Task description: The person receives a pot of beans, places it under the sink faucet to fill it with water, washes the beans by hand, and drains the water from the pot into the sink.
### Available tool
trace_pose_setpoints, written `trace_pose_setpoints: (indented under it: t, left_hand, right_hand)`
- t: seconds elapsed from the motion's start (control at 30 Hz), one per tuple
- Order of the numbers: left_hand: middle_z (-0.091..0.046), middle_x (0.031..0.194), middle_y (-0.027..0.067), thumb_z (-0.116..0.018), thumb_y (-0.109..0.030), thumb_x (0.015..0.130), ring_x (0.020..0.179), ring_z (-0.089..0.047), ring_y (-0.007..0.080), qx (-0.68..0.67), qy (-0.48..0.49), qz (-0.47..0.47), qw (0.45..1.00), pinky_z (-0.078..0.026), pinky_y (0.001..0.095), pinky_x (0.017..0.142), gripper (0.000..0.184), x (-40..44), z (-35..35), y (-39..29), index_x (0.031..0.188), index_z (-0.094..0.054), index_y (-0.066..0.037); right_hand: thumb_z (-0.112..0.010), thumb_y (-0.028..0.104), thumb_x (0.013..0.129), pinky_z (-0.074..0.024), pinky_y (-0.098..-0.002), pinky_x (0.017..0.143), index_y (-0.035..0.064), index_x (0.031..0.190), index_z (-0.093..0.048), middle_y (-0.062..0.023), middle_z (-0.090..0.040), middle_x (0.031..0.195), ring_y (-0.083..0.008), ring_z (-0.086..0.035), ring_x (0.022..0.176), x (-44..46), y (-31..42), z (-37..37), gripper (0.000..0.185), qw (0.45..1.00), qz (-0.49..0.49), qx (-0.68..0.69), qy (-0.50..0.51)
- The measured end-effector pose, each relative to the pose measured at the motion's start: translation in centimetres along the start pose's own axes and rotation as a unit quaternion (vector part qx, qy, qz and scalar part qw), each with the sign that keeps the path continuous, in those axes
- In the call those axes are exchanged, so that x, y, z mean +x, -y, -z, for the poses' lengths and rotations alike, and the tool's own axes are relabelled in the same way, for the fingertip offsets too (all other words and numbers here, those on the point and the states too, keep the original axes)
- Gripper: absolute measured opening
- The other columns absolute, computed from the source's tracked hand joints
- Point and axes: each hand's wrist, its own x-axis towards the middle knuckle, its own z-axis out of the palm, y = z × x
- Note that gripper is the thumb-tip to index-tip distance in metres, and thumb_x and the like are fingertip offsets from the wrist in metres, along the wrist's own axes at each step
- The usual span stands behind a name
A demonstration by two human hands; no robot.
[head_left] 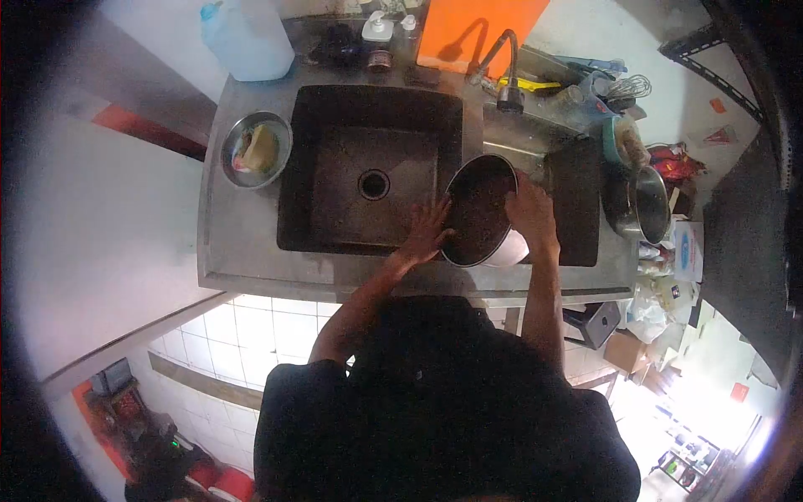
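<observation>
A deep round pot (478,213) with a dark inside and a thin pale rim is tilted over the divider between the two sink basins. My right hand (533,213) is closed on the pot's right rim, its fingers curled over the edge. Against the left side of the rim lies my left hand (425,233), fingers spread and stretched out, the thumb near the edge. Below the pot's lower right a smooth white surface (512,249) shows; I cannot tell what it belongs to. The curved black faucet (510,96) stands behind the pot.
The left sink basin (335,184) has a round drain. On the counter's left sits a metal bowl (238,171) with sponge-like items. A bluish jug (251,46) and pump bottles (378,33) stand behind. At right are a metal pot (651,205) and a whisk (629,87).
</observation>
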Motion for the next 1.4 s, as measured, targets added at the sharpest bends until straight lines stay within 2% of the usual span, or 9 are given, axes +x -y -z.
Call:
trace_pose_setpoints:
  t: [0.2, 0.4, 0.47, 0.6, 0.67, 0.8, 0.87, 1.07, 1.4]
  left_hand:
    - [-0.003, 0.158, 0.0093, -0.025, -0.053, 0.097, 0.143, 0.005, 0.0409, -0.012, 0.001, -0.01, 1.0, 0.001, 0.0658, 0.109, 0.072, -0.1, -0.3, 0.4, 0.15, -0.013, -0.005]
    - [-0.005, 0.158, 0.01, -0.026, -0.051, 0.098, 0.143, 0.002, 0.0434, -0.019, 0.011, 0.004, 1.0, -0.001, 0.0658, 0.109, 0.07, -0.1, 0.7, -0.4, 0.151, -0.012, -0.008]
    - [-0.006, 0.158, 0.0106, -0.027, -0.053, 0.097, 0.142, 0.002, 0.0442, -0.091, -0.024, -0.01, 0.996, 0.0, 0.066, 0.109, 0.071, -0.1, 0.6, -0.3, 0.151, -0.011, -0.009]
    - [-0.005, 0.158, 0.0113, -0.026, -0.055, 0.097, 0.142, 0.003, 0.0442, -0.031, 0.019, 0.032, 0.999, 0.0, 0.0661, 0.109, 0.073, -0.1, 0.7, -0.6, 0.151, -0.012, -0.007]
    - [-0.014, 0.156, 0.0173, -0.03, -0.052, 0.097, 0.141, -0.01, 0.0427, 0.001, -0.027, 0.012, 1.0, 0.001, 0.0601, 0.11, 0.071, -0.2, -0.1, 0.2, 0.15, -0.016, -0.007]
    - [-0.014, 0.155, 0.0181, -0.032, -0.05, 0.098, 0.142, -0.007, 0.043, -0.026, -0.017, 0.002, 1.0, 0.001, 0.0609, 0.11, 0.068, -0.2, 0.5, -0.2, 0.151, -0.017, -0.009]
    - [-0.004, 0.158, 0.0119, -0.023, -0.052, 0.098, 0.142, 0.003, 0.0443, -0.042, -0.014, -0.005, 0.999, 0.005, 0.0663, 0.108, 0.071, 0.0, 0.6, -0.3, 0.15, -0.013, -0.004]
    - [-0.004, 0.158, 0.0116, -0.023, -0.052, 0.098, 0.142, 0.002, 0.0444, -0.01, -0.028, -0.023, 0.999, 0.006, 0.066, 0.108, 0.071, -0.4, -0.9, 0.7, 0.15, -0.012, -0.005]
    - [-0.004, 0.158, 0.0093, -0.026, -0.054, 0.097, 0.142, 0.005, 0.0434, -0.054, 0.031, 0.03, 0.998, 0.002, 0.0653, 0.109, 0.072, -0.2, 0.1, 0.2, 0.15, -0.013, -0.007]
  right_hand:
    - [-0.049, 0.019, 0.086, -0.0453, -0.0563, 0.083, 0.0057, 0.129, -0.045, -0.0265, -0.062, 0.103, -0.0473, -0.059, 0.092, 0.3, -0.2, -0.3, 0.045, 1.0, -0.005, 0.02, 0.022]
    - [-0.048, 0.017, 0.086, -0.0456, -0.0558, 0.085, 0.0052, 0.126, -0.048, -0.0254, -0.063, 0.099, -0.0463, -0.059, 0.096, 0.5, -0.4, -1.2, 0.042, 0.998, 0.033, -0.037, -0.03]
    - [-0.048, 0.016, 0.086, -0.0462, -0.0558, 0.085, 0.0063, 0.127, -0.048, -0.0245, -0.062, 0.106, -0.0459, -0.059, 0.098, 0.4, -0.1, -0.7, 0.042, 1.0, 0.023, 0.001, -0.012]
    - [-0.048, 0.015, 0.086, -0.0462, -0.0556, 0.085, 0.0065, 0.125, -0.049, -0.025, -0.06, 0.11, -0.0455, -0.058, 0.099, 0.4, -0.4, -1.1, 0.04, 0.997, 0.062, 0.009, -0.051]
    - [-0.052, 0.018, 0.086, -0.0497, -0.052, 0.08, 0.0014, 0.119, -0.049, -0.0216, -0.059, 0.107, -0.0435, -0.061, 0.094, 0.6, 0.3, -0.6, 0.038, 0.999, 0.026, -0.029, -0.008]
    - [-0.053, 0.018, 0.085, -0.0498, -0.053, 0.08, 0.0006, 0.116, -0.051, -0.0214, -0.06, 0.105, -0.0428, -0.062, 0.089, 1.2, 0.6, -0.6, 0.036, 0.999, 0.031, -0.013, -0.012]
    - [-0.053, 0.017, 0.084, -0.0495, -0.054, 0.081, 0.0006, 0.114, -0.052, -0.0217, -0.06, 0.105, -0.0422, -0.062, 0.091, 1.1, 1.5, 0.0, 0.033, 0.999, -0.004, -0.036, 0.019]
    - [-0.048, 0.014, 0.086, -0.0446, -0.0534, 0.091, 0.0017, 0.128, -0.046, -0.026, -0.058, 0.116, -0.0456, -0.055, 0.106, 1.1, 1.7, 0.1, 0.044, 0.999, -0.018, -0.022, 0.044]
    - [-0.047, 0.015, 0.084, -0.042, -0.0542, 0.094, 0.0015, 0.126, -0.048, -0.0251, -0.058, 0.117, -0.0443, -0.054, 0.108, 1.4, 1.6, -0.3, 0.044, 0.999, -0.019, 0.013, 0.035]
